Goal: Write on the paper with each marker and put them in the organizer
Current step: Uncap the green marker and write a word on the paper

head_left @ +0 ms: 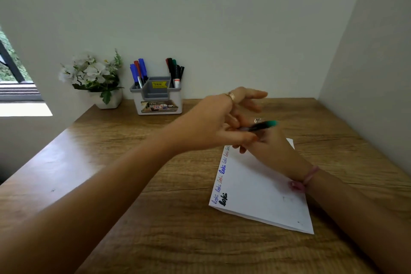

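- Green marker (260,126) held over the far end of the paper (262,184), right hand (266,142) wrapped around its barrel, probably for capping or uncapping.
- Left hand (224,122) crossed over to the marker's near end, thumb and lower fingers seemingly pinching there; upper fingers spread; exact grip blurred, cannot tell for sure.
- Paper angled on the tabletop (155,218), words down its left edge.
- Organizer (158,98) by the wall, well apart, markers standing inside.
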Available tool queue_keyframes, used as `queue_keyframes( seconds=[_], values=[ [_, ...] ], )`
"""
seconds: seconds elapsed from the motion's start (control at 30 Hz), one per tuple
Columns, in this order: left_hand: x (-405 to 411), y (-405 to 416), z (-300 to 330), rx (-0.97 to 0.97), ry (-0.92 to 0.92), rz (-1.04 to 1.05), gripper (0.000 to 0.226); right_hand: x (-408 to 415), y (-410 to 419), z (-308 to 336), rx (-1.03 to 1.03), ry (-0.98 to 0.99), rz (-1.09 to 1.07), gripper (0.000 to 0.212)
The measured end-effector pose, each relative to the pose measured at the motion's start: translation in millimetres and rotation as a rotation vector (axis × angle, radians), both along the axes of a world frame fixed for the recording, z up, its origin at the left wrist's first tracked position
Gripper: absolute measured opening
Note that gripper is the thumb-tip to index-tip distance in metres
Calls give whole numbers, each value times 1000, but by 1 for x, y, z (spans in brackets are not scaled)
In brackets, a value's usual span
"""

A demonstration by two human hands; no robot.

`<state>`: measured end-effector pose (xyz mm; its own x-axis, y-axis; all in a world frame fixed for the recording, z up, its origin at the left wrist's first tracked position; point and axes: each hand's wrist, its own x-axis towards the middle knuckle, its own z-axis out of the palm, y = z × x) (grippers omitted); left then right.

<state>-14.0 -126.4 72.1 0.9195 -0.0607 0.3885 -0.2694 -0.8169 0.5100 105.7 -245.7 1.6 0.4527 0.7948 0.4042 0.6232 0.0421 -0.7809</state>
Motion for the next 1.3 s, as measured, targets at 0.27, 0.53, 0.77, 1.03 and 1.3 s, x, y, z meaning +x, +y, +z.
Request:
queue_keyframes(
  seconds=[0.27,0.53,0.77,1.03,1.3],
  values=[
    [13,13,-56,85,177,117,19,9,-2,0,-21,560,160,43],
    [16,25,-62,254,82,164,25,9,-7,8,-51,644,315,43],
    [16,26,-61,121,92,101,43,4,-12,12,-149,817,368,40],
    [15,28,-65,-53,125,81,50,7,-13,15,-230,717,392,42],
    [12,40,-68,-92,347,75,42,16,-14,10,-185,626,326,33]
  ],
)
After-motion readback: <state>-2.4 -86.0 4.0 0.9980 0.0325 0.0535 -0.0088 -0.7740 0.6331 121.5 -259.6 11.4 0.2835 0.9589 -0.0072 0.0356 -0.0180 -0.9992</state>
